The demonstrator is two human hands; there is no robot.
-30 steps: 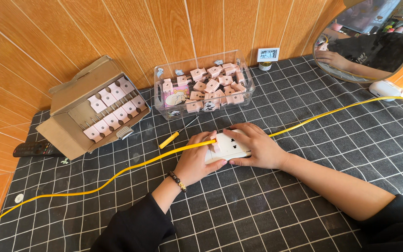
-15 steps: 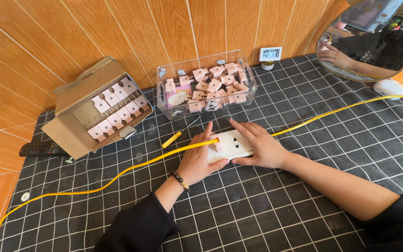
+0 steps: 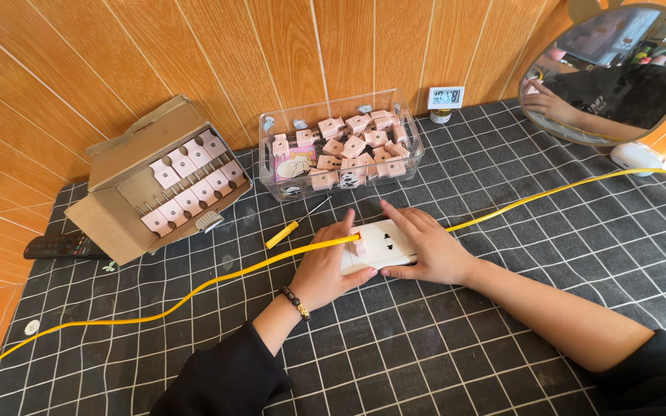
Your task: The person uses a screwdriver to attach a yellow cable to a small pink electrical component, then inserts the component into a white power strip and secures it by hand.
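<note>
Your left hand (image 3: 329, 266) wraps the left end of the one white power strip (image 3: 383, 245), thumb under its near edge and fingers over the top, where they also pinch a small pink plug (image 3: 359, 246) seated in the strip; your right hand (image 3: 429, 250) lies flat on the strip's right end, fingers spread and pressing down, clasping nothing; the strip sits near the middle of the counter (image 3: 502, 339), on the black cloth with its white grid; one yellow cable (image 3: 217, 283) runs across the cloth from the far left, passes under your left fingers at the strip, and goes on to the right edge; one yellow-handled screwdriver (image 3: 290, 229) lies just beyond your left hand, apart from it; behind the strip stands one clear tub (image 3: 418, 158) heaped with pink plugs, too jumbled to count, perhaps fifteen or more; to its left one cardboard box (image 3: 129, 158) lies open on its side, with two rows of pink plugs in it, nine that you can count; one black remote (image 3: 59, 246) lies beside the box at the counter's left edge; one small digital clock (image 3: 447, 97) stands against the wood wall; one round mirror (image 3: 614, 69) leans at the far right, with one white object (image 3: 637, 156) at its foot; a dark bead bracelet (image 3: 297, 303) circles your left wrist.
</note>
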